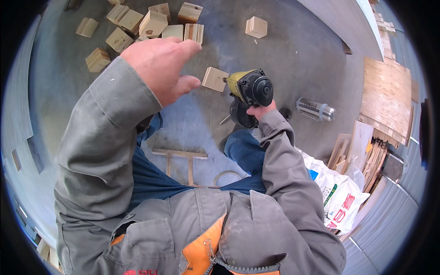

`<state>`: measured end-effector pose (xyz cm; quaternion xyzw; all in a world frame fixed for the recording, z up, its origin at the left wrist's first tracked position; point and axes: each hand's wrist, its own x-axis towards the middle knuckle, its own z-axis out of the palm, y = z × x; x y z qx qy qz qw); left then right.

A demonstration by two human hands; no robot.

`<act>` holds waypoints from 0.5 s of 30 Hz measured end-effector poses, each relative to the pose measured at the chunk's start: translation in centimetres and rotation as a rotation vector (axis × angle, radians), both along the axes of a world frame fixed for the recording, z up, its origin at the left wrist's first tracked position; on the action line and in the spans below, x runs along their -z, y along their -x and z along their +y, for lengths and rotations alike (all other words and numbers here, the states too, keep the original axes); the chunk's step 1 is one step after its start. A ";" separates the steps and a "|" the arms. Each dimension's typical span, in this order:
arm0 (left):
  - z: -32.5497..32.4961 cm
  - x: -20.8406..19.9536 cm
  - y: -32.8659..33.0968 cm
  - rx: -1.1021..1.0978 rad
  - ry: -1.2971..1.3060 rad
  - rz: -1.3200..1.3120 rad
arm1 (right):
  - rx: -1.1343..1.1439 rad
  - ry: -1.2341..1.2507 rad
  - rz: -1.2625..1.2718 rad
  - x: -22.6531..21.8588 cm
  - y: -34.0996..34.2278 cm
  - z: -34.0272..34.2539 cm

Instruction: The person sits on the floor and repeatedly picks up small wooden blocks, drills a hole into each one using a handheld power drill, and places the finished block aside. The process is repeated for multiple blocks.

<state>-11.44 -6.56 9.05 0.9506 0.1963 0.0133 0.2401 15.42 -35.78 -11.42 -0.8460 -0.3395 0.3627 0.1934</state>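
Note:
My right hand (262,110) is wrapped round the handle of a yellow and black nail gun (250,87). The gun's nose points left, at the edge of a square plywood block (215,79) on the floor; whether they touch I cannot tell. My left hand (160,66) is held out in front of me, thumb and index finger spread, with nothing visible between them. It lies between that block and a loose heap of similar wooden blocks (153,24). Its other fingers are partly hidden.
A lone block (256,27) lies farther off. Right of the gun is a clear and silver bottle (316,110). Plywood sheets (386,96), wood strips (375,160) and a white printed sack (334,190) line the right side. A wooden frame (179,153) is between my legs.

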 end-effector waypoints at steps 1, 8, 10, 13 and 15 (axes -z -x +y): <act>0.1 -0.2 -0.2 0.003 0.007 0.023 | 0.020 0.044 -0.024 0.3 -0.4 -0.4; 0.3 -0.1 -0.4 0.024 0.004 0.057 | 0.120 0.400 -0.032 1.8 -1.1 -1.6; 0.3 0.1 -0.6 0.032 -0.004 0.050 | 0.205 0.504 0.034 2.2 -0.8 -1.7; 0.2 0.5 -1.3 0.041 0.021 0.072 | 0.092 0.490 -0.053 5.6 -0.2 -3.7; 0.3 0.8 -1.7 0.042 0.055 0.123 | 0.028 0.524 -0.081 6.2 0.7 -3.8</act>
